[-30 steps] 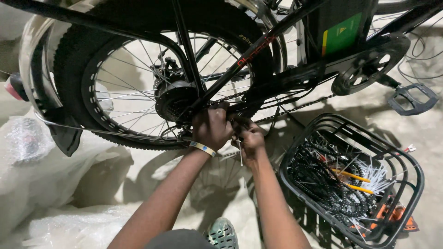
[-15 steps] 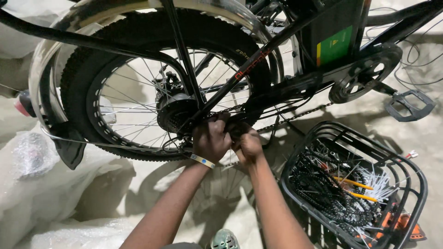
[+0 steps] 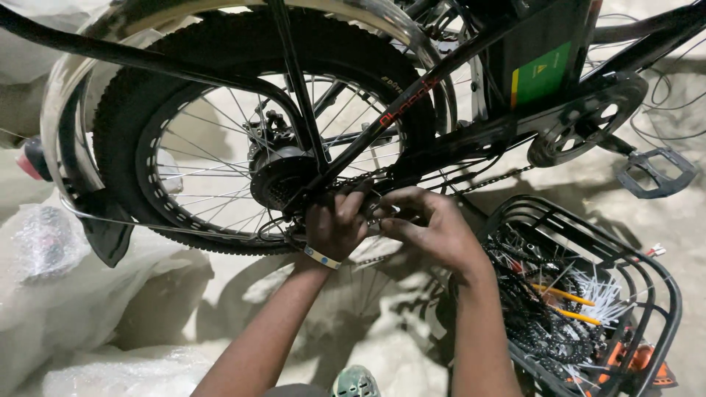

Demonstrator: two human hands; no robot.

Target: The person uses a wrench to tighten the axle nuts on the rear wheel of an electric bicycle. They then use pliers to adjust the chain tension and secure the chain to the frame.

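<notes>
— Fingers of the left hand [image 3: 334, 224] are curled tight over something right at the rear hub [image 3: 283, 179]; you see the knuckles, not what's under them. Wristband on that arm.

— And the other?

— Right hand [image 3: 426, 224] has its fingertips bunched together, pinching at some small part just beside the left, down where the chain [image 3: 489, 179] runs in towards the hub. What the part is, I can't tell from here; the hands cover it.

— Why both so close in?

— My guess is one steadies while the other works. The left sits clamped against the frame end, the right comes at it from the side, the thumb meeting the fingers.

— How's the bicycle standing?

— Its rear wheel [image 3: 184, 132] is upright, knobbly tyre low to the floor, with the chrome mudguard [image 3: 73, 95] arching over it. The long axis of the bike runs left to right across the view: wheel on the left, crank and chainring [image 3: 588, 121] on the right, with a pedal [image 3: 654, 173] hanging beyond. So the front would be off to the right, out of sight.

— What's that by the right elbow?

— Black wire basket [image 3: 647, 265] on the floor, just beside the forearm, holding loose chain, white cable ties and a couple of yellow-handled bits. Handy reach, I'd say. Crumpled plastic sheeting [image 3: 81, 309] lies to the left under the wheel.
</notes>
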